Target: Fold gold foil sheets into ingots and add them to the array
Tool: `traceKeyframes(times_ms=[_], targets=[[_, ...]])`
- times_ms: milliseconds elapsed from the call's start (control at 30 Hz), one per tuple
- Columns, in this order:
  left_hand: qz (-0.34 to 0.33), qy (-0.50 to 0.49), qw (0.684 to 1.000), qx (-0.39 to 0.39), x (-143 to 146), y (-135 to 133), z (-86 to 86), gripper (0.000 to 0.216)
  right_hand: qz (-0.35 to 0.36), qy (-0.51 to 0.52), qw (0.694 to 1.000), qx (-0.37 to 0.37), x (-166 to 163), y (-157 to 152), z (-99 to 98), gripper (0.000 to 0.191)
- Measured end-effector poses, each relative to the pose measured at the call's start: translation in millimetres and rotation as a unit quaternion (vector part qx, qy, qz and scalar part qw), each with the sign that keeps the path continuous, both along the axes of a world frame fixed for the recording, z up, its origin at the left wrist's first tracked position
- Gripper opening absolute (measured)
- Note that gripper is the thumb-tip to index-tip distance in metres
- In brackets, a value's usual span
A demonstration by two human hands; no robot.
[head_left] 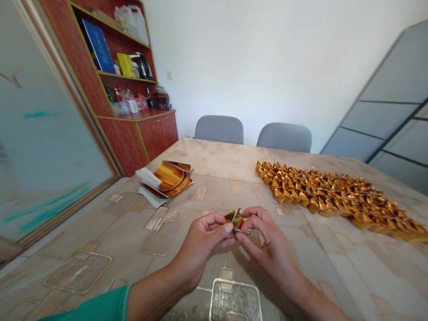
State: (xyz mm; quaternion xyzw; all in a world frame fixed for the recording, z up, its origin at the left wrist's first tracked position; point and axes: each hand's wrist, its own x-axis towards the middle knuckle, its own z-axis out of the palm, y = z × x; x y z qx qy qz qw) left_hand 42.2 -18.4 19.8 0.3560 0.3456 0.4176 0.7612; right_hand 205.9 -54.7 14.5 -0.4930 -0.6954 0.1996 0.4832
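Note:
My left hand (203,240) and my right hand (265,243) meet over the middle of the table, both pinching a small piece of gold foil paper (235,218) that is partly folded. The fingers of each hand are closed on its edges, and the paper is held just above the tablecloth. A stack of curled gold foil sheets (169,178) lies to the far left of my hands. Rows of several folded gold paper ingots (334,191) cover the table to the right.
The table (100,249) has a beige patterned cloth. Two grey chairs (219,129) stand at its far side. A red wooden cabinet (133,129) with shelves of bottles and boxes stands at the back left. A glass partition is on the left.

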Motion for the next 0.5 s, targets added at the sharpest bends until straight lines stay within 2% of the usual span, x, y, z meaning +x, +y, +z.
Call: traceKeyframes(times_ms=[167, 500], targets=[[0.006, -0.004, 1.000, 0.004, 1.9, 0.1, -2.4, 0.034, -0.030, 0.034, 0.997, -0.060, -7.0, -3.4, -3.2, 0.017], [0.013, -0.008, 1.000, 0.009, 2.9, -2.7, -3.7, 0.034, -0.039, 0.004, 0.999, -0.026, -4.0, -1.3, 6.3, 0.009]])
